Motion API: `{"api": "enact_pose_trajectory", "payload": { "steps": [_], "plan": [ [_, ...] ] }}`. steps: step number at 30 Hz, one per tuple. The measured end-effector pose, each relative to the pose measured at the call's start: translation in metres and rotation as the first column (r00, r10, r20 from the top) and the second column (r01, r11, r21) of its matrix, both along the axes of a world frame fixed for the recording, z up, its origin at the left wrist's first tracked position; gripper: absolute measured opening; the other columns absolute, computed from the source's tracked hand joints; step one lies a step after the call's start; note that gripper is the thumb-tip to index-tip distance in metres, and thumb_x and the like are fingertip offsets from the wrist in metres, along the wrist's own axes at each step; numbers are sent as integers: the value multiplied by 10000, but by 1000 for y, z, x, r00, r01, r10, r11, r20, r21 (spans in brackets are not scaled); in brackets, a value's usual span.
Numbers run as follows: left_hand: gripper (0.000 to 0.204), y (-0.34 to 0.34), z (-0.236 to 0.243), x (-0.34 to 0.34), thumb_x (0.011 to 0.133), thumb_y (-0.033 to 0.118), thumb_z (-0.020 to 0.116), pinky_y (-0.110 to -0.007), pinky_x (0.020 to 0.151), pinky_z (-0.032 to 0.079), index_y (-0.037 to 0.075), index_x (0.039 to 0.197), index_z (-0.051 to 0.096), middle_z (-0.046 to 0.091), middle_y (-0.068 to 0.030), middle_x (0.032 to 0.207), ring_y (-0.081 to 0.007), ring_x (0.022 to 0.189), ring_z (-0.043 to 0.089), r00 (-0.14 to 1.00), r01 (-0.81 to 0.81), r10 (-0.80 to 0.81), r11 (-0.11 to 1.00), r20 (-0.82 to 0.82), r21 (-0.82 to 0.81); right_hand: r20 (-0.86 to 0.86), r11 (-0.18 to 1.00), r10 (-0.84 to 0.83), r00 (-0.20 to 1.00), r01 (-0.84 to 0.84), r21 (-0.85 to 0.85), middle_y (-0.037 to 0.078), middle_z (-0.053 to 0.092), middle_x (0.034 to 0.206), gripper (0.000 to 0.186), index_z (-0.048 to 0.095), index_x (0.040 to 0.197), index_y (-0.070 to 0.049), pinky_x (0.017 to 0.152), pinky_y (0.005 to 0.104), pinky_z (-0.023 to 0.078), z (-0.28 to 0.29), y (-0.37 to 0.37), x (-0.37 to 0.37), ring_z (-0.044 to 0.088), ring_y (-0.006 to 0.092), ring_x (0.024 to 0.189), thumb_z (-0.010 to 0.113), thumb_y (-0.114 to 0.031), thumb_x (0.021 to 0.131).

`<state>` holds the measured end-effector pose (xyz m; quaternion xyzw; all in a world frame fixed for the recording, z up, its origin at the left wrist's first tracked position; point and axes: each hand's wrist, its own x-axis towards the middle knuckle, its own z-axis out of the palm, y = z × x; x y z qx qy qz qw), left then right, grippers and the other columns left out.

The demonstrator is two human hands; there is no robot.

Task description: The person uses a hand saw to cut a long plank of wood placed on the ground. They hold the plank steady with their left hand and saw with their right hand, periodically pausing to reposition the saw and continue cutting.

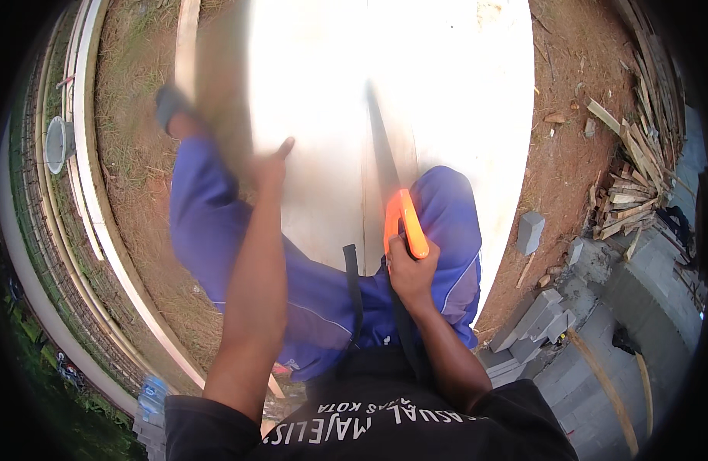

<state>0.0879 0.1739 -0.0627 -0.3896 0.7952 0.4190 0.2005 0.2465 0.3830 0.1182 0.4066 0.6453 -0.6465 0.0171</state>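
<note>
- On a sunlit outdoor work site, seen from the head camera, a handsaw (386,161) lies over a broad, pale panel (315,92), handle just off centre toward 3 o'clock, blade pointing near 12.
- Just off centre at 4 o'clock, the person's right hand (412,269) is wrapped firmly around the saw's orange handle (406,223), beside a bent knee (446,196) in blue trousers. Whether the teeth touch the panel cannot be told.
- At 10 to 11 o'clock, the left hand (271,163) is at the panel's left edge, thumb extended (blur and glare hide the fingers, so its grip cannot be told).
- The saw looks light, its blade thin and likely springy, its toothed edge best avoided; the closed handle is the place to hold. The panel appears stiff, broad and awkward rather than fragile, best held by its edges.
- Beneath the worker, the panel's surface is flat and heavily washed out by glare, with a thin dark line running lengthwise near centre.
- Around it, reddish soil and dry grass (139,169); a timber heap (634,188) between 2 and 3 o'clock, grey blocks (534,319) at 4, long boards (89,154) toward 10.
</note>
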Motion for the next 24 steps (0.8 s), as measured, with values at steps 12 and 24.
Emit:
{"api": "enact_pose_trajectory", "payload": {
  "steps": [12, 24],
  "plan": [
    [987, -4, 21, -3, 737, 376, 977, -461, 1090, 474, -169, 1379, 462, 595, -306, 1382, -389, 1275, 598, 998, -60, 58, 994, 31, 89, 137, 991, 66, 988, -80, 104, 27, 590, 660, 132, 677, 881, 63, 594, 314, 450, -22, 6, -55, 542, 81, 622, 634, -60, 908],
    [942, 6, 32, -2, 722, 408, 980, -438, 1058, 494, -154, 1333, 534, 648, -288, 1321, -367, 1225, 637, 995, -48, 43, 998, 93, 52, 184, 984, 17, 983, -49, 169, 28, 560, 609, 219, 612, 778, 43, 550, 362, 433, -49, 9, -113, 522, 113, 565, 666, -135, 893]
  ]
}}
